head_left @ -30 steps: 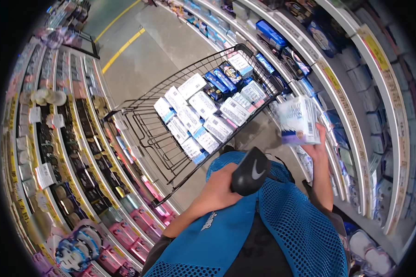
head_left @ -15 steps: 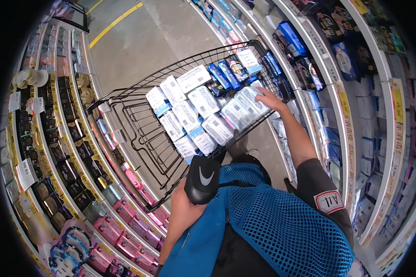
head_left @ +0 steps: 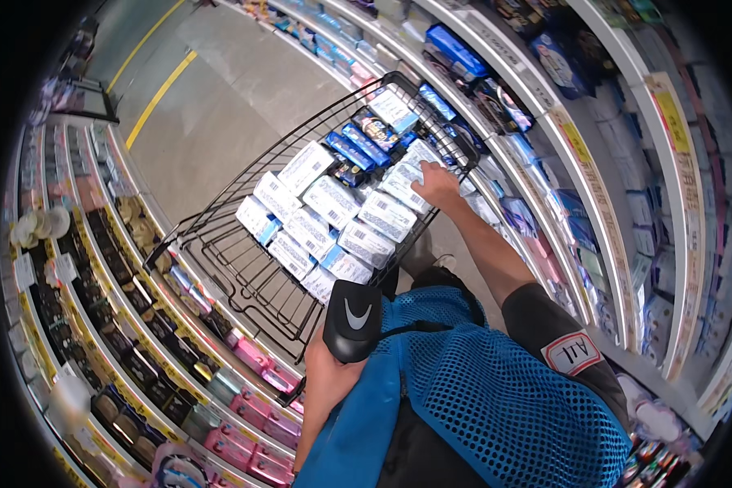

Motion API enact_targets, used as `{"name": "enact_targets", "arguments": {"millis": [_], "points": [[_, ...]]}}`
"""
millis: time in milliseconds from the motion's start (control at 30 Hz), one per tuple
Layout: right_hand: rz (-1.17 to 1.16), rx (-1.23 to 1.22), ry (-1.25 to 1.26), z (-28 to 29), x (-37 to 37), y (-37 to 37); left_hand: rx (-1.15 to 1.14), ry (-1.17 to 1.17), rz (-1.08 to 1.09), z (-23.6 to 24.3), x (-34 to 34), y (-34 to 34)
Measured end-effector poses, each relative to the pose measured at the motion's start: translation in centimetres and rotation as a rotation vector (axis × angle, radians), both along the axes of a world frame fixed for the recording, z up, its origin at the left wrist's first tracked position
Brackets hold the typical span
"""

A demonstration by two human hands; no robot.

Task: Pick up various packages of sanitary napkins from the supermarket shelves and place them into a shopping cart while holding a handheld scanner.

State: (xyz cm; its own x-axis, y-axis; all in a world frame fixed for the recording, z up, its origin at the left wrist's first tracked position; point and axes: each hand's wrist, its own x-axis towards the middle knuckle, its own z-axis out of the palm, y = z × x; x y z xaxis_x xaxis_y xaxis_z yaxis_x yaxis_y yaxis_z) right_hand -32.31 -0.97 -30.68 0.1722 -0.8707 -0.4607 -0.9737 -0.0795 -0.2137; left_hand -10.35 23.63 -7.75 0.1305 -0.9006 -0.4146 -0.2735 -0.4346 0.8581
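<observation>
A black wire shopping cart (head_left: 193,236) stands ahead of me, holding several white plastic-wrapped packs (head_left: 331,201) with barcodes and blue print. My right hand (head_left: 436,185) reaches into its right side, fingers bent over a white pack (head_left: 405,180) in the row by the near wall. How far the fingers wrap round it is partly hidden. Close to my body, my left hand (head_left: 332,376) is closed around a black barcode scanner (head_left: 354,319), whose head covers some of the fingers. Dark blue packs (head_left: 356,146) lie behind the white ones.
Shelves (head_left: 150,325) with black and pink packages curve along the left. More shelves (head_left: 581,146) with blue, white and dark packs rise close on the right, against the cart's far right corner. Grey floor (head_left: 236,73) with yellow lines (head_left: 161,98) stretches beyond the cart.
The view has turned, so the cart and its packs sit further left. My right hand has stayed at the packs along the near wall; my left hand keeps hold of the scanner.
</observation>
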Motion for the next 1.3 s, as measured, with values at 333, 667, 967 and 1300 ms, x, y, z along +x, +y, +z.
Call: {"name": "enact_targets", "arguments": {"millis": [333, 667, 967, 1300], "points": [[-0.5, -0.178, -0.951, 3.4, -14.9, 13.3, -0.094, 0.07, -0.324, -0.7, -6.2, 0.8], [-0.736, -0.825, -0.653, 10.4, -36.3, 29.8, 0.017, 0.088, -0.486, -2.1, -20.5, 3.7], [-1.305, -1.656, -0.52, 18.0, -55.0, 36.5, -0.185, 0.134, -0.866, 3.6, -36.3, 8.4], [-1.562, -1.33, -0.065, 20.3, -57.0, 28.0, -0.213, -0.11, -0.822, 4.2, -36.7, 10.3]]}}
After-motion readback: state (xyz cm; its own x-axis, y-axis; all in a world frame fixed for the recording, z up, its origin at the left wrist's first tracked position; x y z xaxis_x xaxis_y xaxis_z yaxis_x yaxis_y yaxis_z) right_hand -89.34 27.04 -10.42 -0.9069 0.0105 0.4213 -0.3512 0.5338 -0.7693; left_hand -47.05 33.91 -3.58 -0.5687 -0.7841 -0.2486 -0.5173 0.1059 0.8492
